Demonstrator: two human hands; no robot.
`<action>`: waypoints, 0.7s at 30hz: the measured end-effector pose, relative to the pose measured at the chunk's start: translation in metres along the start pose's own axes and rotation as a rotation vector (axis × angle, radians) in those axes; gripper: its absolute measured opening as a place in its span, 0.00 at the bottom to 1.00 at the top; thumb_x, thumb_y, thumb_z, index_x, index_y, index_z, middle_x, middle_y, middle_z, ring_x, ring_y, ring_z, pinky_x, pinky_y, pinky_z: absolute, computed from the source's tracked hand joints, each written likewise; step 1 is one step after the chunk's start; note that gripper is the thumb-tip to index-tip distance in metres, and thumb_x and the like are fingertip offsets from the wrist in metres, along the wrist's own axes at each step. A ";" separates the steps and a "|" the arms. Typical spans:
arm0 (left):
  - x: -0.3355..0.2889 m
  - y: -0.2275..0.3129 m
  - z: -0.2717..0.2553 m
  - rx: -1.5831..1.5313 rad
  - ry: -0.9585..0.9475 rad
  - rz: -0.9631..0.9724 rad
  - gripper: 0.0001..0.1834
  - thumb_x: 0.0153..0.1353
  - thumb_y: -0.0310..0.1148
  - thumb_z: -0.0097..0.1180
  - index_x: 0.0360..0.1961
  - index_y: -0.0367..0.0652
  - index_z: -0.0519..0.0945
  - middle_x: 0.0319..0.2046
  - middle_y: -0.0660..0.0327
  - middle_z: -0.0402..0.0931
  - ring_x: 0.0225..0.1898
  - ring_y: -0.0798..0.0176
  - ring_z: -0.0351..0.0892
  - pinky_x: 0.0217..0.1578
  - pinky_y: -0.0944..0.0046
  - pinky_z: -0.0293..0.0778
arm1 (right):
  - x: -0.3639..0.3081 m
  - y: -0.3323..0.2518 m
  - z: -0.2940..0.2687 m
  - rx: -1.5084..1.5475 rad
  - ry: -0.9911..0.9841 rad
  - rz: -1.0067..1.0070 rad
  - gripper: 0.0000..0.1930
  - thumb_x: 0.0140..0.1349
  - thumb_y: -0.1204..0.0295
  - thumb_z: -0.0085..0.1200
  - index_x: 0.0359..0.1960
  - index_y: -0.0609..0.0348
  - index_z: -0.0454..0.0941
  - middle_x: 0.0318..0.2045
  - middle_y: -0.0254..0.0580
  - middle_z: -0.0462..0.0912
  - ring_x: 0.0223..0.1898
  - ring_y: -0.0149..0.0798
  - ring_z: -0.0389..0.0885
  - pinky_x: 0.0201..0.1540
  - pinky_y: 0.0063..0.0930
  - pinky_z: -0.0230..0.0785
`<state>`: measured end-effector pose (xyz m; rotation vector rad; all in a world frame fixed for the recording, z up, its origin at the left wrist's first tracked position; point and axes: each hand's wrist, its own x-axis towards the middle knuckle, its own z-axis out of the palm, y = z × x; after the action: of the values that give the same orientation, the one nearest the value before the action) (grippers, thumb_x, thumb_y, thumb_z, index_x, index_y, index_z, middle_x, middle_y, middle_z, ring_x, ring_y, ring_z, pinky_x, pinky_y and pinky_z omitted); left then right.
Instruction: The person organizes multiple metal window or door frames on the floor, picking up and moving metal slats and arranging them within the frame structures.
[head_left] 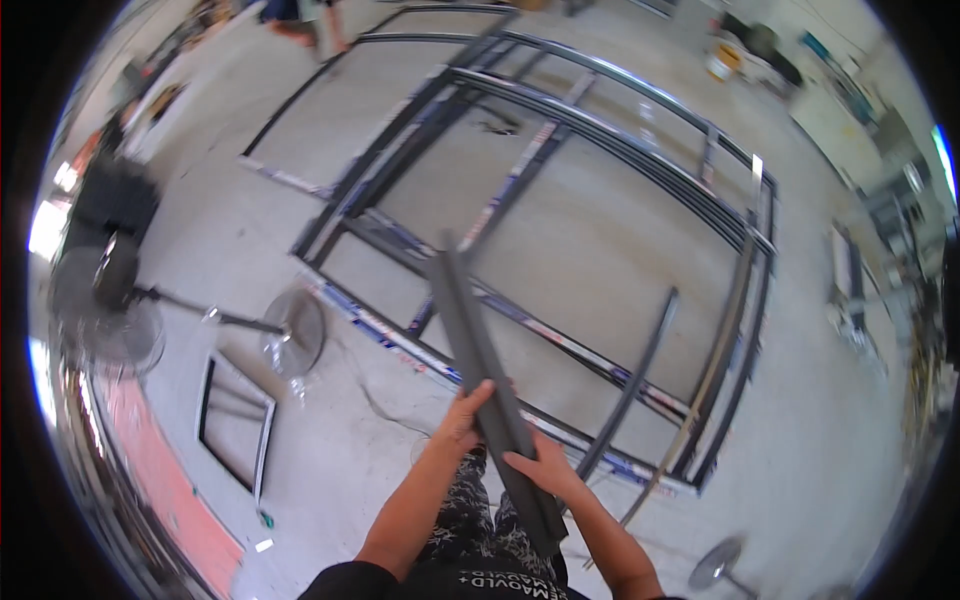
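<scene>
A long dark grey metal profile [462, 325] with a groove along its length slants across the front of my body. My left hand [466, 415] grips its left side near the middle, thumb on top. Lower down, my right hand [545, 464] holds its right side, thumb over the upper face; the fingers of both hands are mostly hidden beneath. Beyond the profile, large dark window frames [590, 355] lie stacked on the floor, with printed protective film along several bars. A separate dark bar [640, 370] rests across the frames, to the right of my hands.
A standing fan [110, 280] with a round base [294, 333] is at the left. Near it lies a small frame [238, 420]. A cable [385, 410] crosses the floor. Another person's legs [305, 30] show at the far left; a yellow bucket [723, 62] stands far right.
</scene>
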<state>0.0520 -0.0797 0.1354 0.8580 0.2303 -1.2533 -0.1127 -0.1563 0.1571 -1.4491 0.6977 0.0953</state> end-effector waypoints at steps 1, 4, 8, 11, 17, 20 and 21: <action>-0.005 0.007 -0.004 0.032 0.010 -0.021 0.26 0.57 0.41 0.62 0.50 0.34 0.73 0.43 0.53 0.78 0.45 0.57 0.77 0.49 0.57 0.75 | 0.001 0.002 0.007 -0.181 0.037 -0.085 0.35 0.56 0.61 0.58 0.62 0.62 0.60 0.49 0.54 0.77 0.49 0.46 0.77 0.53 0.34 0.67; -0.008 0.014 -0.022 0.005 0.034 0.026 0.23 0.54 0.35 0.65 0.47 0.32 0.74 0.38 0.53 0.78 0.42 0.57 0.79 0.45 0.58 0.77 | -0.003 -0.023 0.026 -0.250 0.072 -0.076 0.35 0.55 0.56 0.55 0.61 0.62 0.59 0.47 0.64 0.75 0.49 0.60 0.74 0.52 0.42 0.66; 0.002 0.010 0.013 0.061 -0.024 -0.002 0.20 0.54 0.34 0.64 0.43 0.34 0.74 0.35 0.55 0.76 0.38 0.58 0.78 0.44 0.58 0.78 | -0.010 -0.010 0.016 -0.132 0.106 0.012 0.40 0.54 0.54 0.59 0.63 0.63 0.56 0.50 0.60 0.74 0.52 0.52 0.75 0.55 0.37 0.64; 0.011 -0.007 0.042 0.030 -0.023 -0.037 0.20 0.54 0.35 0.65 0.42 0.34 0.73 0.34 0.55 0.76 0.38 0.58 0.77 0.45 0.58 0.77 | -0.028 0.003 -0.003 0.037 0.173 -0.040 0.42 0.52 0.53 0.61 0.64 0.64 0.56 0.51 0.59 0.73 0.53 0.50 0.74 0.56 0.35 0.64; 0.041 -0.049 0.097 0.112 -0.138 -0.153 0.21 0.55 0.40 0.64 0.42 0.36 0.73 0.35 0.56 0.75 0.40 0.59 0.76 0.47 0.60 0.74 | -0.105 0.025 -0.069 0.141 0.242 -0.049 0.45 0.48 0.53 0.64 0.64 0.63 0.58 0.54 0.55 0.73 0.54 0.45 0.73 0.57 0.31 0.63; 0.051 -0.081 0.132 0.215 -0.156 -0.158 0.21 0.53 0.40 0.66 0.42 0.37 0.74 0.34 0.56 0.76 0.38 0.58 0.77 0.46 0.58 0.75 | -0.148 0.035 -0.093 0.165 0.281 0.062 0.44 0.47 0.52 0.65 0.62 0.63 0.61 0.53 0.55 0.74 0.54 0.44 0.74 0.56 0.31 0.64; 0.052 -0.094 0.151 0.237 -0.181 -0.186 0.21 0.54 0.39 0.65 0.42 0.37 0.74 0.34 0.56 0.76 0.38 0.58 0.77 0.45 0.58 0.75 | -0.158 0.041 -0.100 0.190 0.327 0.066 0.44 0.47 0.53 0.66 0.62 0.64 0.61 0.52 0.53 0.74 0.53 0.42 0.74 0.55 0.30 0.64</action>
<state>-0.0586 -0.2258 0.1655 0.9341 0.0153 -1.5457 -0.2966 -0.1879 0.2019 -1.2705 0.9942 -0.1570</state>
